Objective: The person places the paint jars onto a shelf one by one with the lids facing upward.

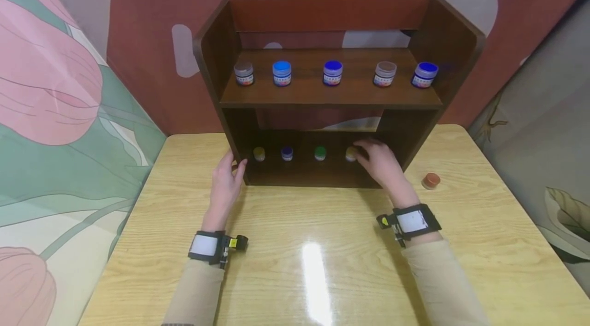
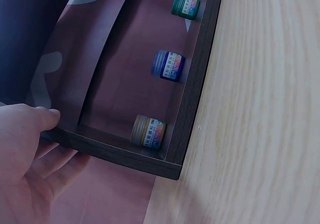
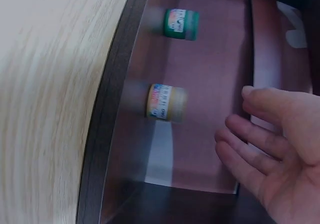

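A dark brown two-tier wooden shelf (image 1: pixel 332 105) stands on the table against the wall. My left hand (image 1: pixel 225 182) grips its left side panel, thumb on the front edge and fingers outside, as the left wrist view shows. In the lower compartment stand a yellow paint jar (image 2: pixel 149 132), a purple-blue paint jar (image 2: pixel 168 65), a green paint jar (image 1: pixel 320 153) and, to the right, another yellow paint jar (image 3: pixel 166 103). Beside that right yellow jar is my right hand (image 3: pixel 280 144), fingers loosely bent and apart from it, holding nothing.
On the upper tier several paint jars stand in a row, among them a light-blue one (image 1: pixel 282 74) and a dark-blue one (image 1: pixel 424 75). A small jar with a reddish-orange top (image 1: pixel 430 181) sits on the wooden table (image 1: pixel 276 244), right of the shelf.
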Demonstrator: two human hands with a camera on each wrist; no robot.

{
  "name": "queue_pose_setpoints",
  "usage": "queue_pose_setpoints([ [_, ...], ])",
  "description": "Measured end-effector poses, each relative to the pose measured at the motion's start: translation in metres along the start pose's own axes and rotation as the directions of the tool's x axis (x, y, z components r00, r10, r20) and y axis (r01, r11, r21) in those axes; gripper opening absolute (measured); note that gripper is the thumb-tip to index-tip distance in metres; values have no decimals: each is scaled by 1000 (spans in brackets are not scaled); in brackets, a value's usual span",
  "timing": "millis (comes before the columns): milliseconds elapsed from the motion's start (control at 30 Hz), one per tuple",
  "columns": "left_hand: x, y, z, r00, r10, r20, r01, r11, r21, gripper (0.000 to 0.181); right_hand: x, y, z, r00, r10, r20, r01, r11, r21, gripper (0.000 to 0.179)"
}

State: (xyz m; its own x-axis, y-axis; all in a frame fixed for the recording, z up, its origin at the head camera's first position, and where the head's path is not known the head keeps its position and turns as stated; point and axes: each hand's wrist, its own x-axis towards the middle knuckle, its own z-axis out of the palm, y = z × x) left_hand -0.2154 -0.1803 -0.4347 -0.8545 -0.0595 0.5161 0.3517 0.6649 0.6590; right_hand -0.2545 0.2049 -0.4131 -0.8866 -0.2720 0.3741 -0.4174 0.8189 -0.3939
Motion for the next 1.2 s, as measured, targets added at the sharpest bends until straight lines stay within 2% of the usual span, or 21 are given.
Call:
queue_pose_setpoints([
  [267, 0, 0, 1, 1000, -5, 4, 5, 1000, -1, 26, -25, -7, -17, 995, -48, 87, 50, 999, -21, 29],
  [567, 0, -2, 1, 1000, 4, 0, -4, 1000, 18, 26, -54, -4, -35, 967, -119, 225, 120, 993, 8, 21],
  [800, 0, -3, 2, 1000, 8, 0, -8, 1000, 9, 27, -72, 14, -55, 928, -56, 368, 49, 998, 29, 20],
  [933, 0, -3, 2, 1000, 8, -3, -8, 1000, 9, 28, -79, 26, -66, 931, 3, 365, 0, 1000, -8, 22],
  [1067, 0, -3, 3, 1000, 16, -8, -16, 1000, 7, 27, -86, 40, -73, 946, 81, 314, -69, 996, -49, 30],
  [1200, 0, -3, 2, 1000, 15, -5, -15, 1000, 3, 27, -92, 54, -76, 956, 121, 268, -107, 992, -69, 42],
])
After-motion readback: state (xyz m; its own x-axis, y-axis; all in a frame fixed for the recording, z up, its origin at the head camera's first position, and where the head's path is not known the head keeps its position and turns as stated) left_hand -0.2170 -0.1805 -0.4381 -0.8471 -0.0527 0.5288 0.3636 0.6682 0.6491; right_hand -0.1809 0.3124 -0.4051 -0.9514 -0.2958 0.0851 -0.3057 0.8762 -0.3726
